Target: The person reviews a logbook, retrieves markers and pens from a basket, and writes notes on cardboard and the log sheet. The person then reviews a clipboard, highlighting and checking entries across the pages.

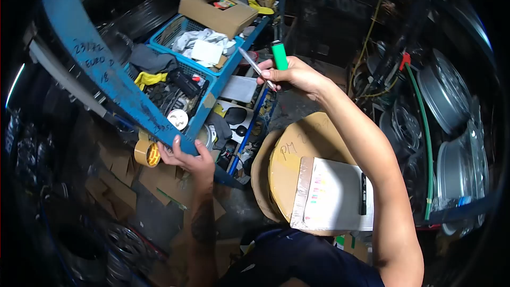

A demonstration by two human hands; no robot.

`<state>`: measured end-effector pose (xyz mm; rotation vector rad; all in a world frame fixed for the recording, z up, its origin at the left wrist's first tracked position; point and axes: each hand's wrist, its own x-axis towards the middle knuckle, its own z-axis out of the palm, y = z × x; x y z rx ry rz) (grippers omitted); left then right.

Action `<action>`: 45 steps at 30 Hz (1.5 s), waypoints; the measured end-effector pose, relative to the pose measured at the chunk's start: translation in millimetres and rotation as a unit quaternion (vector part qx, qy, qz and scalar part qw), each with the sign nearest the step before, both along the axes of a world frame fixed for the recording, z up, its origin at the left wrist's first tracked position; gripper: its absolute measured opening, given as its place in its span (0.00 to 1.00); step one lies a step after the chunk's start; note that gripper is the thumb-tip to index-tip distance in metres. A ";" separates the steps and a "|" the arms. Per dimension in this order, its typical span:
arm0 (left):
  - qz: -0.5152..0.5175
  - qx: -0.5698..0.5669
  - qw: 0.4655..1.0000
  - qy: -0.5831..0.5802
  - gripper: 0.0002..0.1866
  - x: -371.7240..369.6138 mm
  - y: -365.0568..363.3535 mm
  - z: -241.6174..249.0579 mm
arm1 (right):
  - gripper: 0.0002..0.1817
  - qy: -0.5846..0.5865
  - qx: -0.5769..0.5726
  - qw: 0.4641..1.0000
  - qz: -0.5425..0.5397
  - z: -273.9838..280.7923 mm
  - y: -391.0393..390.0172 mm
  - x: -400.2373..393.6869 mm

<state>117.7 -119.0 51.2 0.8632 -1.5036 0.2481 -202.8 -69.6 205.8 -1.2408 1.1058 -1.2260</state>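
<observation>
My right hand (297,77) is raised in front of the shelving, its fingers closed on a slim silver-white pen (249,61) with a reddish lower end. A thick green marker-like stick with a black top (279,55) stands up from the same hand. Low on the left, my left hand (188,159) is at the lower end of a blue metal post (103,64) bearing handwriting. Its thumb and index finger are spread near the post, while the other fingers curl at the opening of a roll of tan tape (142,152).
Blue crates (154,40) with rags, gloves and tools fill the shelf, beneath a cardboard box (212,10). In front of me, white paper (334,191) and a black marker (363,194) lie on round cardboard (287,165). Wheel rims (443,93) stand at right; cardboard pieces (109,191) litter the floor.
</observation>
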 end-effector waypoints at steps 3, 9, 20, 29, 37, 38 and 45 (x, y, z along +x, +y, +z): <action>0.016 -0.003 1.000 -0.016 0.30 3.5 -2.4 -4.1 | 0.19 0.012 0.004 1.000 -0.013 -3.5 -20.5 8.0; 0.021 -0.053 0.997 -0.053 0.28 21.7 -22.9 -26.3 | 0.18 -0.026 0.013 1.000 0.006 -19.9 -64.9 29.6; 0.012 -0.055 0.997 -0.052 0.24 33.7 -31.2 -115.2 | 0.16 -0.019 0.023 0.999 -0.037 -63.9 -96.1 32.5; 0.031 -0.077 0.990 -0.116 0.28 42.8 -23.9 -105.9 | 0.14 0.043 -0.081 0.990 -0.110 -35.8 -162.7 10.8; 0.018 -0.064 0.989 -0.135 0.28 56.7 -15.0 -117.0 | 0.11 0.480 -0.199 0.847 -0.112 -24.0 -264.8 28.4; 0.016 -0.064 0.989 -0.136 0.28 57.7 -15.1 -117.8 | 0.11 0.455 -0.219 0.854 -0.129 -33.0 -268.8 32.3; 0.027 -0.052 0.989 -0.137 0.28 59.4 -15.2 -120.5 | 0.18 0.350 -0.237 0.879 0.222 -10.9 -211.4 106.2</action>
